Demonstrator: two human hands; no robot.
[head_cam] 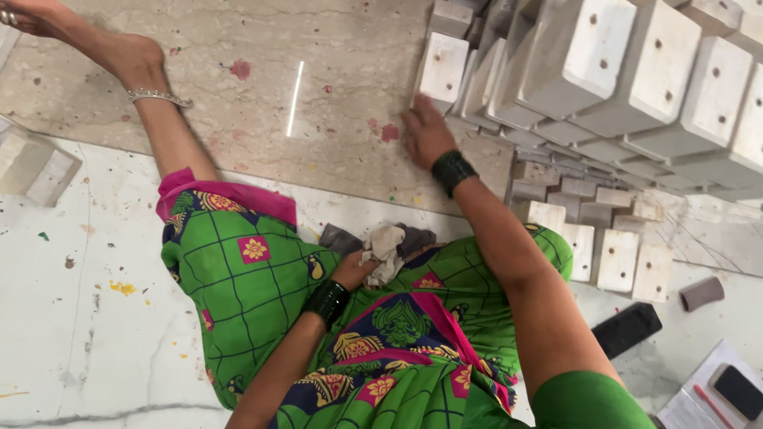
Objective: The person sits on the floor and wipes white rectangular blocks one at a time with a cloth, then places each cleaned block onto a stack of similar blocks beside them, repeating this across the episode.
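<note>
The person sits on the pale marble floor [95, 334] in a green patterned garment with pink and blue trim [262, 262], legs stretched toward twelve o'clock.

The right hand [425, 131] reaches out toward one o'clock, palm down, fingers [415, 117] spread and flat, gripping nothing. The fingertips touch the lower edge of a pale rectangular wooden block with small drilled holes [443, 67], which stands at the near left edge of a large stack of similar pale wooden blocks [636, 79] filling the one-to-three o'clock area. A dark beaded bangle [453, 171] circles that wrist.

The left hand [354, 270] rests in the lap at the centre, fingers curled closed around a crumpled off-white cloth [385, 250], which lies partly over a grey cloth [338, 237]. A dark bangle [326, 302] sits on that wrist.

Shorter light wooden blocks [616, 258] stand in a row on the floor at three o'clock, just beside the right forearm. At four o'clock lie a flat black rectangular object [628, 330], a small brown-grey sanding block [702, 293], and a dark phone on white papers [737, 391]. At eleven o'clock, a bare foot with a silver anklet [155, 97] rests on the beige speckled stone slab [318, 79].
</note>
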